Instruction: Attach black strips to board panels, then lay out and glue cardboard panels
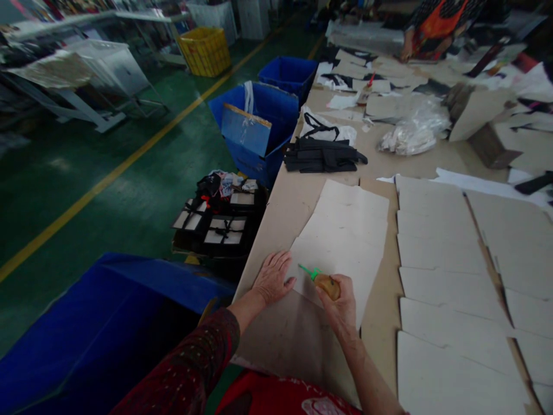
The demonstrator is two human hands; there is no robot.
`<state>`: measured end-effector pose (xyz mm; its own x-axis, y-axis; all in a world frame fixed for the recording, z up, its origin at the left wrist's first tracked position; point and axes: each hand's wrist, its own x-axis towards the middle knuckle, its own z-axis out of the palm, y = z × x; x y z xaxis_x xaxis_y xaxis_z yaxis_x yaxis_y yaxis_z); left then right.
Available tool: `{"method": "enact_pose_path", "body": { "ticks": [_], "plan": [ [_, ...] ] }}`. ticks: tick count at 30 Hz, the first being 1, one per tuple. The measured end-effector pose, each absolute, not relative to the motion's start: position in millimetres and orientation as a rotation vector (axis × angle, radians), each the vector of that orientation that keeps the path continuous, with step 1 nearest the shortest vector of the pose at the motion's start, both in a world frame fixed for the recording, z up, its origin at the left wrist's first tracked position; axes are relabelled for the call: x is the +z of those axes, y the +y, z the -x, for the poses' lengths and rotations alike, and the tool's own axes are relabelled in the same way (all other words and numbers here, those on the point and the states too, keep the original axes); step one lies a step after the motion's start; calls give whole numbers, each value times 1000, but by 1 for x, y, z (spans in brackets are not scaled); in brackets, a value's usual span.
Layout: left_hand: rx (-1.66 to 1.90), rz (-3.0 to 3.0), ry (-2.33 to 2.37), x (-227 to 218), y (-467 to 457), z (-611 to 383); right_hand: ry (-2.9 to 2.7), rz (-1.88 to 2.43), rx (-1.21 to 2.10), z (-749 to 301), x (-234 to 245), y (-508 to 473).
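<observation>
My left hand lies flat with its fingers stretched out on the near left corner of a pale paper sheet on the long tan worktable. My right hand is closed around a small amber glue bottle with a green nozzle, the nozzle pointing left over the sheet's lower edge. Several more pale sheets lie overlapped in rows to the right.
A stack of black straps and a plastic bag lie farther up the table. Blue bins and a tray of black-framed pieces stand left of the table on the green floor. Another person works at the far end.
</observation>
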<state>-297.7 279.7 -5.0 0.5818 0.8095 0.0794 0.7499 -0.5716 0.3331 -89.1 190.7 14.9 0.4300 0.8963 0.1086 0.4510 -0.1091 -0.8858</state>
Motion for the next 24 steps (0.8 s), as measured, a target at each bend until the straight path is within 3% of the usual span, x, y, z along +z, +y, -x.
{"method": "enact_pose_path", "body": {
  "ticks": [13,24],
  "plan": [
    [362,-2545,1267,-7,279,299,-1459,1835,482,78,38,200],
    [372,-2523,1279,-10,279,299,-1307,1793,613,88,35,199]
  ]
}}
